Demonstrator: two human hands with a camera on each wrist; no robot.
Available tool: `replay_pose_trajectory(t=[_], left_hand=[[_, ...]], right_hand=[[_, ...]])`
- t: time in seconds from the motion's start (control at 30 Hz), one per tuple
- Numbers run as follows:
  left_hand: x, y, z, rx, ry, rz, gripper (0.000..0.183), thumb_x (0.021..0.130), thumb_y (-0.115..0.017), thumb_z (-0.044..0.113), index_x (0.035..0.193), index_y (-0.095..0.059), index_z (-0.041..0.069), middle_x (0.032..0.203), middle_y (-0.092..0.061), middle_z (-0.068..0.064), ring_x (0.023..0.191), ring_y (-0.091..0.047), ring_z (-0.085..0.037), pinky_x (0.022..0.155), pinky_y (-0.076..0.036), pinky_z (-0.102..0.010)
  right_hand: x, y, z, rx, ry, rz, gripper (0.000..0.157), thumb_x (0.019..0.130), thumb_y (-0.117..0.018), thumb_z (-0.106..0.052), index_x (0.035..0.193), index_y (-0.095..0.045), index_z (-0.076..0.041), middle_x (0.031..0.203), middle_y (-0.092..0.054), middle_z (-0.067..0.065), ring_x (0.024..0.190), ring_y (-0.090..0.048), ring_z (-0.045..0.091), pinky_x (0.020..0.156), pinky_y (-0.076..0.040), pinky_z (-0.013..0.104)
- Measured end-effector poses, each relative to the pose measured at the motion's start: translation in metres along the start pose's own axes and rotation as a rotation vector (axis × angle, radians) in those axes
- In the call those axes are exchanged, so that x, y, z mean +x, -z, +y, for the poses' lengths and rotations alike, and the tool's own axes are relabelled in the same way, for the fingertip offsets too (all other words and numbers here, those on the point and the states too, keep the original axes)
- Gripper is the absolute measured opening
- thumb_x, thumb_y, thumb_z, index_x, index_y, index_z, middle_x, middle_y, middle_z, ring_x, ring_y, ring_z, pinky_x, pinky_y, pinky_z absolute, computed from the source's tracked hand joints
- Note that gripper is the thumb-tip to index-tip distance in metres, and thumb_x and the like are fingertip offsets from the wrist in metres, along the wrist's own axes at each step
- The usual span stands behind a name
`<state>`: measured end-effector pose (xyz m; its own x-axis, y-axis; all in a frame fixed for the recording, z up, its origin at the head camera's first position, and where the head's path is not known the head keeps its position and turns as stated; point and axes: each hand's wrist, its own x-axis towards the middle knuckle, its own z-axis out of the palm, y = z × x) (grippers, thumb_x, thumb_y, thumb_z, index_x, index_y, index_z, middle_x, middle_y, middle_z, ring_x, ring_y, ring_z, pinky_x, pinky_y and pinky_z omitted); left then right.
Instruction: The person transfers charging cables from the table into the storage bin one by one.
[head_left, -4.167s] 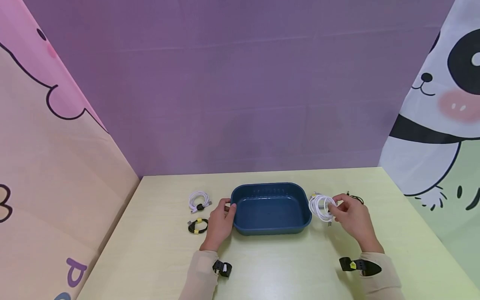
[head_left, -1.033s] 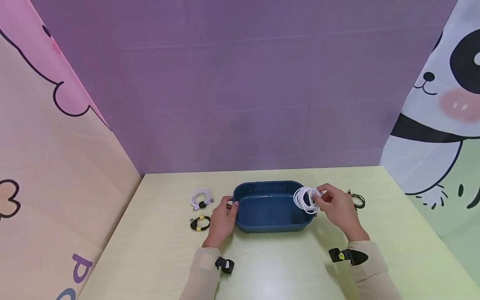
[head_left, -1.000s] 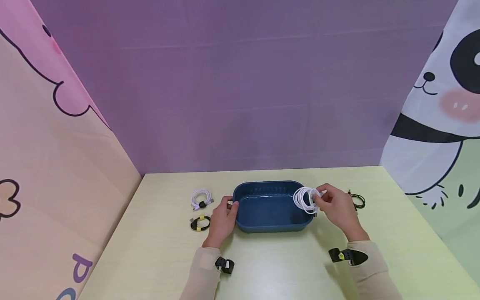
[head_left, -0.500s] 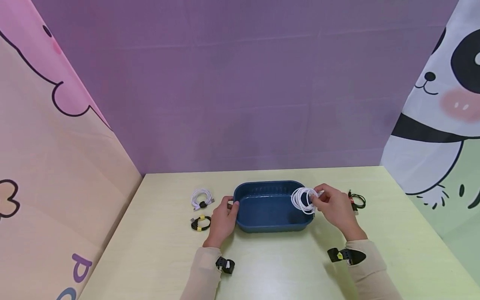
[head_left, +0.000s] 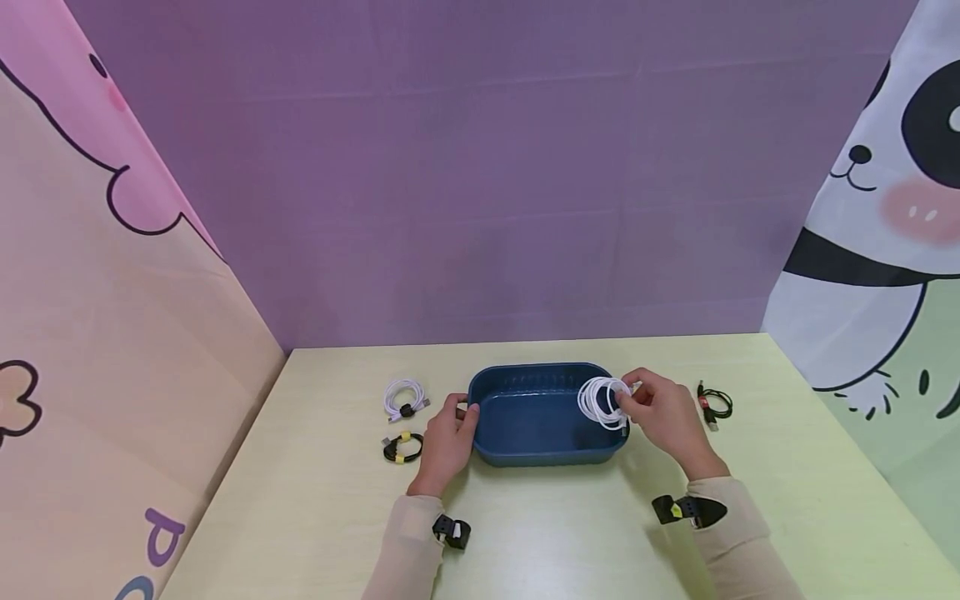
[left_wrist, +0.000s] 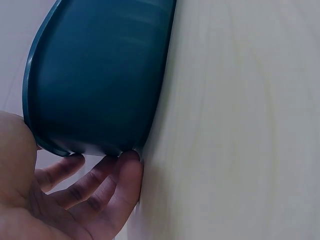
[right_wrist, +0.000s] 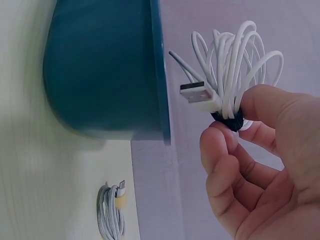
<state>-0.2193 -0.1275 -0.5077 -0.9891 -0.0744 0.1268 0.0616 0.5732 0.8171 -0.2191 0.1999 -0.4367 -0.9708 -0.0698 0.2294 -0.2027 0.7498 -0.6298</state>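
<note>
My left hand [head_left: 446, 442] holds the left end of a blue plastic bin [head_left: 540, 459]. Its thumb is over the rim, and the fingers lie against the outer end wall [left_wrist: 95, 90]. At the other end, my right hand [head_left: 666, 417] pinches a coiled white USB cable [head_left: 588, 405] between thumb and fingertips. The coil hangs above the bin's right rim, with its black tie and USB plug [right_wrist: 200, 97] showing in the right wrist view. Nothing lies on the bin's floor.
Left of the bin lie a white coiled cable [head_left: 393, 398] and a black one with yellow ties [head_left: 391, 451]. Right of it is a black cable with a red tie [head_left: 705, 408]. A greyish cable with a yellow tie [right_wrist: 110, 215] lies beside the bin.
My right hand has carried the white cable left, from beside the bin to over its right end, uncovering the black cable at right. The left hand has kept its hold on the bin.
</note>
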Motion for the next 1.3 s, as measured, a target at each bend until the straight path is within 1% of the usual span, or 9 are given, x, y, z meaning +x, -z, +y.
replay_pose_trajectory(t=[0.13, 0.37, 0.53, 0.7, 0.93, 1.17, 1.3], left_hand=[[0.000, 0.000, 0.000, -0.005, 0.007, 0.002, 0.037, 0.107, -0.053, 0.032, 0.135, -0.058, 0.008, 0.100, -0.072, -0.011, 0.080, -0.064, -0.018, 0.071, -0.051, -0.034], [-0.001, 0.000, 0.000, 0.001, -0.014, 0.003, 0.036, 0.108, -0.052, 0.030, 0.134, -0.058, 0.005, 0.099, -0.072, -0.011, 0.080, -0.065, -0.018, 0.069, -0.051, -0.033], [-0.001, -0.001, 0.000, 0.002, -0.017, 0.008, 0.036, 0.108, -0.052, 0.031, 0.134, -0.058, 0.006, 0.100, -0.073, -0.011, 0.080, -0.066, -0.019, 0.069, -0.052, -0.034], [-0.001, 0.000, 0.000, 0.005, -0.016, 0.007, 0.036, 0.108, -0.052, 0.030, 0.134, -0.058, 0.006, 0.100, -0.073, -0.011, 0.081, -0.066, -0.019, 0.069, -0.052, -0.035], [-0.001, -0.001, 0.000, 0.002, 0.004, 0.003, 0.037, 0.108, -0.052, 0.032, 0.135, -0.058, 0.008, 0.101, -0.073, -0.011, 0.081, -0.065, -0.019, 0.070, -0.052, -0.034], [-0.002, -0.001, 0.002, -0.004, 0.004, -0.004, 0.038, 0.108, -0.052, 0.032, 0.136, -0.057, 0.007, 0.100, -0.071, -0.010, 0.078, -0.063, -0.017, 0.068, -0.051, -0.033], [-0.001, -0.001, 0.001, 0.001, 0.004, -0.004, 0.038, 0.108, -0.052, 0.032, 0.136, -0.057, 0.007, 0.101, -0.072, -0.011, 0.079, -0.064, -0.018, 0.068, -0.051, -0.033]], right_hand=[[0.001, -0.001, 0.000, -0.018, 0.008, 0.000, 0.019, 0.096, -0.070, -0.018, 0.112, -0.070, -0.009, 0.073, -0.063, 0.004, 0.062, -0.051, 0.017, 0.055, -0.042, 0.029], [0.003, -0.003, 0.000, -0.032, 0.024, -0.007, 0.016, 0.096, -0.071, -0.018, 0.109, -0.070, -0.010, 0.074, -0.063, 0.004, 0.064, -0.050, 0.017, 0.057, -0.039, 0.030], [0.004, -0.004, -0.001, -0.047, 0.033, -0.008, 0.014, 0.095, -0.071, -0.018, 0.107, -0.071, -0.011, 0.074, -0.064, 0.004, 0.063, -0.050, 0.017, 0.057, -0.039, 0.030], [0.005, -0.005, -0.001, -0.060, 0.035, -0.010, 0.013, 0.095, -0.072, -0.018, 0.106, -0.071, -0.011, 0.072, -0.064, 0.004, 0.062, -0.050, 0.017, 0.057, -0.039, 0.030], [0.006, -0.007, -0.001, -0.072, 0.054, -0.026, 0.011, 0.095, -0.072, -0.018, 0.104, -0.070, -0.011, 0.071, -0.063, 0.002, 0.061, -0.049, 0.017, 0.056, -0.039, 0.030], [0.008, -0.010, -0.002, -0.094, 0.068, -0.037, 0.012, 0.095, -0.072, -0.019, 0.103, -0.070, -0.011, 0.069, -0.062, 0.001, 0.059, -0.048, 0.016, 0.055, -0.037, 0.030], [0.010, -0.013, -0.001, -0.111, 0.066, -0.051, 0.011, 0.095, -0.071, -0.020, 0.102, -0.069, -0.011, 0.068, -0.060, 0.001, 0.058, -0.047, 0.017, 0.055, -0.037, 0.030]])
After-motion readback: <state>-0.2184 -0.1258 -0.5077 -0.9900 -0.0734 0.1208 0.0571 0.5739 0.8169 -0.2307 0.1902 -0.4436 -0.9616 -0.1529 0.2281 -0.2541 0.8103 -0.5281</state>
